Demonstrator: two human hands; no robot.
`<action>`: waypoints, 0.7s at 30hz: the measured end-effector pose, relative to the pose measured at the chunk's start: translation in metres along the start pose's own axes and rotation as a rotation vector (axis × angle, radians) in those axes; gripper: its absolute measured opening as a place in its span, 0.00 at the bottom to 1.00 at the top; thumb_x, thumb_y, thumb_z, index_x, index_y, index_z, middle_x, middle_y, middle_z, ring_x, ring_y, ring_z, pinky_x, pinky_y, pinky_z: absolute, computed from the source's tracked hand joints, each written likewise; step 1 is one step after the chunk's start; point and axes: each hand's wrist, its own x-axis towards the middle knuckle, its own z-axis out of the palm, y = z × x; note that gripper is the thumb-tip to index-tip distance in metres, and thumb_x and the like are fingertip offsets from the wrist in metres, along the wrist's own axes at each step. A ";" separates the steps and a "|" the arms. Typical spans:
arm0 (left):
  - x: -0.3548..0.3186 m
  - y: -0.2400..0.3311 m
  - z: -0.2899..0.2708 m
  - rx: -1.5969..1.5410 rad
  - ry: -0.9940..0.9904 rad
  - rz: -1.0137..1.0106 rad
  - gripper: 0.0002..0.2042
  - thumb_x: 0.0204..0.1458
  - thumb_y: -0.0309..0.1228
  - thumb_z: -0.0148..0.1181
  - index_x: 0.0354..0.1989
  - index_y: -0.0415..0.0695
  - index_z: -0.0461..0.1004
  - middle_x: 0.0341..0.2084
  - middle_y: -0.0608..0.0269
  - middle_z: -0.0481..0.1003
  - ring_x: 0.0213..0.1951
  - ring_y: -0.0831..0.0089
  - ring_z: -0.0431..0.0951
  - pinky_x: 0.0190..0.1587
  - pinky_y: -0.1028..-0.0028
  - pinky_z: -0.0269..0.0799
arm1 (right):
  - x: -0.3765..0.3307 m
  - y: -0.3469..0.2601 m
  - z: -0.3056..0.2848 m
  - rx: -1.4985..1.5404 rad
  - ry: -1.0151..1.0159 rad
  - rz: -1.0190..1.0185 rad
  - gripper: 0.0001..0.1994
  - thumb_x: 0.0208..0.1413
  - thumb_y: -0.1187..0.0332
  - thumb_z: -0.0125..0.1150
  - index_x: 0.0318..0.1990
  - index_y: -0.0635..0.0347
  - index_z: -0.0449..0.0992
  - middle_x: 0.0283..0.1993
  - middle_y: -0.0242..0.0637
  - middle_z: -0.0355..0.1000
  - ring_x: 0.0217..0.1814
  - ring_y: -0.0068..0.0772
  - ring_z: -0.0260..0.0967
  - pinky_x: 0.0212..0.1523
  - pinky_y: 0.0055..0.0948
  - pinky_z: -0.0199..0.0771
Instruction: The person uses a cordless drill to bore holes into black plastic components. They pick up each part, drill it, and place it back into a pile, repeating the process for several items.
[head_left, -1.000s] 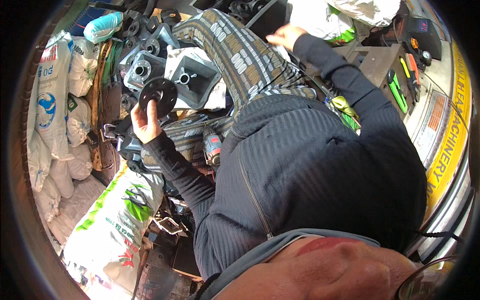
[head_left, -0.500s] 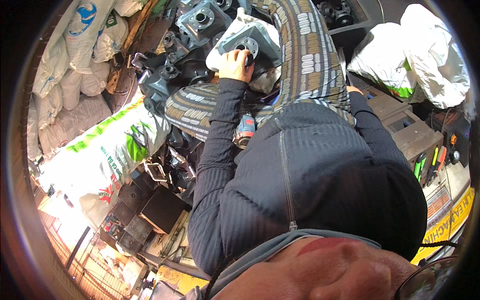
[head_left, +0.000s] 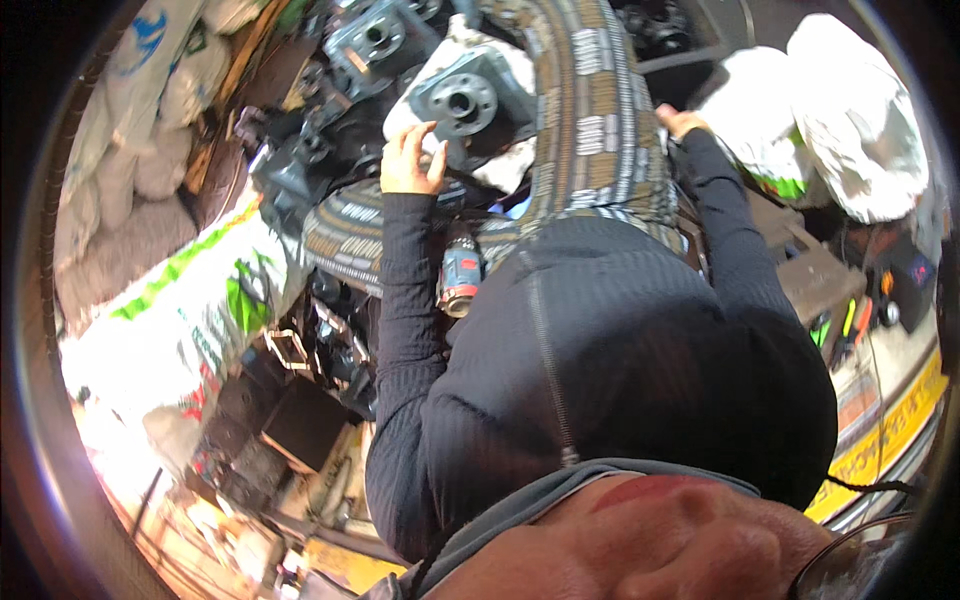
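left hand (head_left: 408, 160) open, fingertips on the grey flanged housing (head_left: 462, 103), positioning it; right hand (head_left: 680, 122) grip unclear. next likely needs firmer two-handed hold.

The left hand (head_left: 408, 160) no longer holds the dark round disc it gripped a second ago; that disc is out of its grasp and the hand now rests open, fingers spread, against the grey flanged metal housing (head_left: 462, 100). The right hand (head_left: 680, 121) has come away from the upper clutter and now lies beside the patterned trouser leg (head_left: 590, 120). The view has swung left, showing more of the white-and-green sack (head_left: 190, 300).
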 end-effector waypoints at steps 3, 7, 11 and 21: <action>-0.041 0.000 -0.074 -0.234 -0.365 -0.375 0.18 0.43 0.31 0.61 0.45 0.44 0.70 0.33 0.60 0.74 0.33 0.71 0.75 0.39 0.73 0.70 | -0.004 -0.065 -0.096 1.494 0.043 -0.212 0.20 0.58 0.55 0.44 0.47 0.61 0.73 0.30 0.31 0.73 0.27 0.21 0.65 0.31 0.20 0.65; -0.126 0.032 -0.129 -0.300 -0.881 -0.442 0.27 0.39 0.35 0.64 0.51 0.44 0.65 0.35 0.52 0.72 0.35 0.62 0.75 0.40 0.69 0.71 | -0.071 -0.144 -0.146 2.032 -1.250 -0.896 0.17 0.51 0.72 0.50 0.50 0.66 0.66 0.33 0.33 0.70 0.28 0.27 0.68 0.32 0.21 0.68; -0.166 0.064 -0.077 0.103 -0.433 -0.346 0.41 0.32 0.34 0.65 0.60 0.45 0.54 0.42 0.51 0.66 0.40 0.52 0.68 0.42 0.62 0.67 | -0.108 -0.245 -0.085 1.951 -1.095 -0.645 0.17 0.57 0.71 0.45 0.53 0.68 0.63 0.29 0.31 0.63 0.25 0.21 0.58 0.24 0.15 0.60; -0.108 0.081 -0.133 -0.740 0.002 -0.818 0.14 0.44 0.29 0.63 0.39 0.39 0.73 0.23 0.62 0.74 0.21 0.73 0.74 0.25 0.76 0.70 | -0.128 -0.246 -0.028 1.845 -1.350 -0.463 0.21 0.55 0.77 0.47 0.57 0.65 0.56 0.55 0.48 0.62 0.58 0.41 0.61 0.54 0.36 0.69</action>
